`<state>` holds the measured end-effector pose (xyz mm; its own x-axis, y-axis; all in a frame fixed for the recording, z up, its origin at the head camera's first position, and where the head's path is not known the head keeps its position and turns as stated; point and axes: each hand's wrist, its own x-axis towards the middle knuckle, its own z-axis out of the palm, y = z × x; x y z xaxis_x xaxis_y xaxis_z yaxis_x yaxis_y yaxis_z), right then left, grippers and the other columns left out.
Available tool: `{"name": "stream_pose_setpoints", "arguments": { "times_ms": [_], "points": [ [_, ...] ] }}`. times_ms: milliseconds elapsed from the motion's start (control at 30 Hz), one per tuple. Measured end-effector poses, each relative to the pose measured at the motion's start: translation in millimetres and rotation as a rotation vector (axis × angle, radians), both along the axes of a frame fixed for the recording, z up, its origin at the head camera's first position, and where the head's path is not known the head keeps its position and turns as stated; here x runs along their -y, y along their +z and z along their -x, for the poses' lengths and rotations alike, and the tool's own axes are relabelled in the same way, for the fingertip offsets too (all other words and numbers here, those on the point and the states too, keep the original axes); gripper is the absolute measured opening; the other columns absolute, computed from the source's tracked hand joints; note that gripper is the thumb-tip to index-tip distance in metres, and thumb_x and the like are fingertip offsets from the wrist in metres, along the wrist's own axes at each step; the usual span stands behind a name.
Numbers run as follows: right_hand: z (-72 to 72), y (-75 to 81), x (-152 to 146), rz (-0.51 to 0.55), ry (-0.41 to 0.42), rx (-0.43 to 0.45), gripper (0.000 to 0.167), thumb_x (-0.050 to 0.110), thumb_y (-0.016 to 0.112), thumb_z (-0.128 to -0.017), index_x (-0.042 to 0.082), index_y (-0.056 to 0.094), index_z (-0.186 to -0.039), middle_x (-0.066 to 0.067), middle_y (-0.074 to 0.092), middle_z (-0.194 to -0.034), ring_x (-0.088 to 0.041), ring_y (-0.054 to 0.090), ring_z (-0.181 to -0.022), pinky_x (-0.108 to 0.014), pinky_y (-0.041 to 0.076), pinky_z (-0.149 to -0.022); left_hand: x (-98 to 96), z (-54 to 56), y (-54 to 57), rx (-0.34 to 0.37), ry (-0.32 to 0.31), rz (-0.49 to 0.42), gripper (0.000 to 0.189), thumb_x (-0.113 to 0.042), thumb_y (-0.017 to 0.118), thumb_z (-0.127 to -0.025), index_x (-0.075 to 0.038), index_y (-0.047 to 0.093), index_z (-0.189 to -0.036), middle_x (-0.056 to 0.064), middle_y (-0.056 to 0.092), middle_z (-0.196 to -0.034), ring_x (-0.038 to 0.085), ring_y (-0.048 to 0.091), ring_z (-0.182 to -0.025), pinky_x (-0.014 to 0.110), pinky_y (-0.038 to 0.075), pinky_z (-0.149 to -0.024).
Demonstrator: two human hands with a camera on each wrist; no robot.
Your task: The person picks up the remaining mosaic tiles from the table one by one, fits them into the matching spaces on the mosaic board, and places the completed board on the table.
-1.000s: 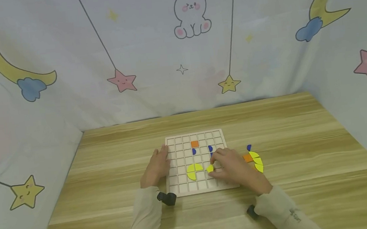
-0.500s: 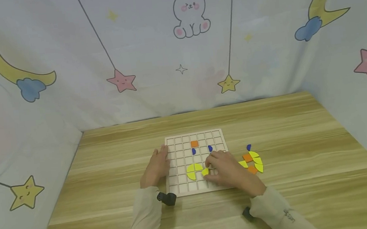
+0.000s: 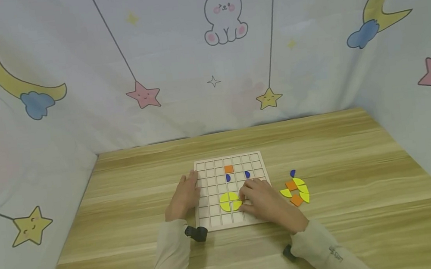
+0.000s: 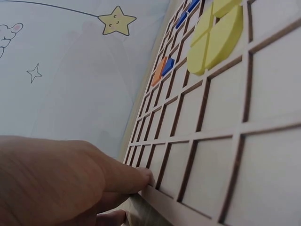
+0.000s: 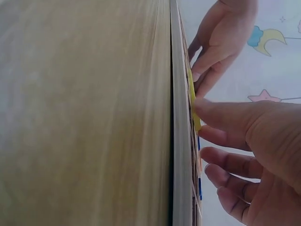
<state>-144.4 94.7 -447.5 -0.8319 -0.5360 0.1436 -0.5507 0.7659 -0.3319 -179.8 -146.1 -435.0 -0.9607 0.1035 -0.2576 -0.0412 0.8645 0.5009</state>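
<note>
My right hand (image 3: pixel 262 199) pinches a yellow quarter-circle tile (image 3: pixel 237 204) between thumb and index finger, at the lower right of three other yellow quarter tiles (image 3: pixel 224 197). Together they nearly form a disc on the wooden grid board (image 3: pixel 215 220). Seen from the right wrist, thumb and index finger (image 5: pixel 207 134) meet at the yellow edge, low over the board, with the remaining fingers loosely bent. My left hand (image 3: pixel 184 194) rests along the board's left edge, fingers fairly straight. In the left wrist view, one fingertip (image 4: pixel 146 176) lies on the board's rim.
An orange square (image 3: pixel 228 168) and two blue half-circle tiles, one left (image 3: pixel 228 178) and one right (image 3: pixel 247 174), sit in upper cells. Right of the board lie loose yellow quarters (image 3: pixel 298 181), two orange squares (image 3: pixel 296 200) and a blue half-circle (image 3: pixel 293 173). A printed curtain (image 3: pixel 182 111) stands behind the table.
My right hand has moved left with the yellow quarter-circle tile and lowered it beside the other yellow quarters. Loose tiles it covered are now visible. My left hand has stayed put.
</note>
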Motion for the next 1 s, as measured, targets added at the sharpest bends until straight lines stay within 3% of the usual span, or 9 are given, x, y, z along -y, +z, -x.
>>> {"name": "stream_pose_setpoints", "arguments": {
  "times_ms": [267,533,1000],
  "points": [
    [-0.5,-0.2,0.3,0.027,0.035,-0.035,0.011,0.026,0.073,-0.084,0.018,0.066,-0.087,0.007,0.057,-0.091,-0.013,0.051,-0.088,-0.034,0.047,-0.084,-0.4,-0.2,-0.2,-0.001,0.002,-0.01,0.057,-0.014,0.04,-0.101,-0.005,0.019,-0.152,0.012,0.013,-0.16,0.039,0.006,-0.147,0.053,0.011,-0.12],
    [0.1,-0.3,1.9,0.012,0.005,-0.064,0.012,0.028,0.073,-0.084,0.019,0.065,-0.084,0.008,0.055,-0.089,-0.01,0.048,-0.083,-0.028,0.044,-0.074,-1.3,0.3,-1.1,0.002,0.009,-0.003,0.057,-0.014,0.04,-0.101,-0.005,0.019,-0.152,0.011,0.013,-0.16,0.037,0.006,-0.148,0.052,0.011,-0.121],
    [0.4,0.6,4.3,-0.03,-0.062,-0.076,0.019,0.032,0.074,-0.082,0.021,0.059,-0.075,0.007,0.054,-0.087,-0.009,0.043,-0.076,-0.023,0.041,-0.067,-0.4,-0.5,-0.2,0.0,0.01,-0.002,0.056,-0.013,0.041,-0.1,-0.004,0.02,-0.152,0.011,0.013,-0.16,0.038,0.006,-0.147,0.053,0.012,-0.12]
  ]
}}
